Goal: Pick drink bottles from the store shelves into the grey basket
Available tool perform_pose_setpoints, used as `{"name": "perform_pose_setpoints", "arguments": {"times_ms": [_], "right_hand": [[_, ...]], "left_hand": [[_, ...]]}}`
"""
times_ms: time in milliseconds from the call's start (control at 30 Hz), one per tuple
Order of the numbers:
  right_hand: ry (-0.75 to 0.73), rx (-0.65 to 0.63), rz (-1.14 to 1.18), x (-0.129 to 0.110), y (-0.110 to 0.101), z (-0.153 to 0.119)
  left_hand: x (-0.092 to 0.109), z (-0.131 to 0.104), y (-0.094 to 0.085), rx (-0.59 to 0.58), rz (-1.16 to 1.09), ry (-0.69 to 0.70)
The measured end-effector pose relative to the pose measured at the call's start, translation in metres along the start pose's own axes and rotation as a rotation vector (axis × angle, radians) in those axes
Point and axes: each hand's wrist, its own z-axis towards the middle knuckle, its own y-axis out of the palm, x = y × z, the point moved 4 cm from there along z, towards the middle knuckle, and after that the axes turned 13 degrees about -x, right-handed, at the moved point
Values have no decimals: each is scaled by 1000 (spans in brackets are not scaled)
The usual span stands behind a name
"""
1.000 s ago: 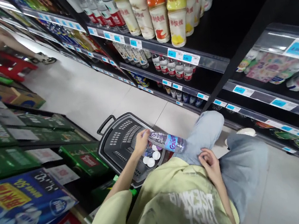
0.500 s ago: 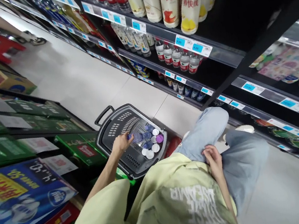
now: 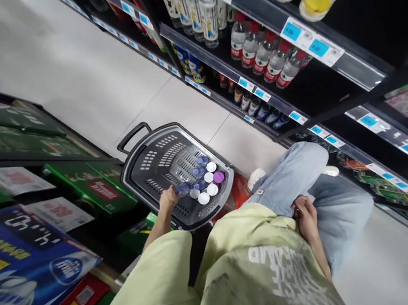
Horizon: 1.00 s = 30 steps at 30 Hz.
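A grey-black basket [image 3: 152, 156] stands on the floor, with its handle at the back left. Bottles with white caps [image 3: 204, 197], one purple cap [image 3: 218, 177] and some blue-capped bottles [image 3: 196, 170] are grouped at its right side. My left hand [image 3: 169, 199] reaches over the basket's near left part, its fingers closed on a bottle with a blue top [image 3: 183, 190]. By my knee, my right hand [image 3: 304, 208] is closed on a pale card [image 3: 310, 197], partly hidden behind the fingers.
Shelves [image 3: 334, 64] of drinks and price tags run along the right. Green cartons [image 3: 102, 191] and a blue box [image 3: 24, 273] are stacked at the left. Pale floor [image 3: 76, 80] stretches away between them. My bent knee [image 3: 307, 155] is beside the lower shelf.
The view has moved closer to the basket and shelves. My left hand has moved toward the near side of the basket with the bottle. My right hand stays by the knee.
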Motion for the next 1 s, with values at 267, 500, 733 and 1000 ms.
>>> {"name": "perform_pose_setpoints", "arguments": {"times_ms": [267, 500, 733, 1000], "right_hand": [[30, 109, -19, -1, 6, -6], [27, 178, -25, -4, 10, -13], [11, 243, -4, -10, 17, -21], [25, 261, 19, -14, 24, -19]], "left_hand": [[-8, 37, 30, 33, -123, 81], [2, 53, 52, 1, -178, 101], [13, 71, 63, -57, -161, 74], [22, 78, 57, -115, -146, 52]]}}
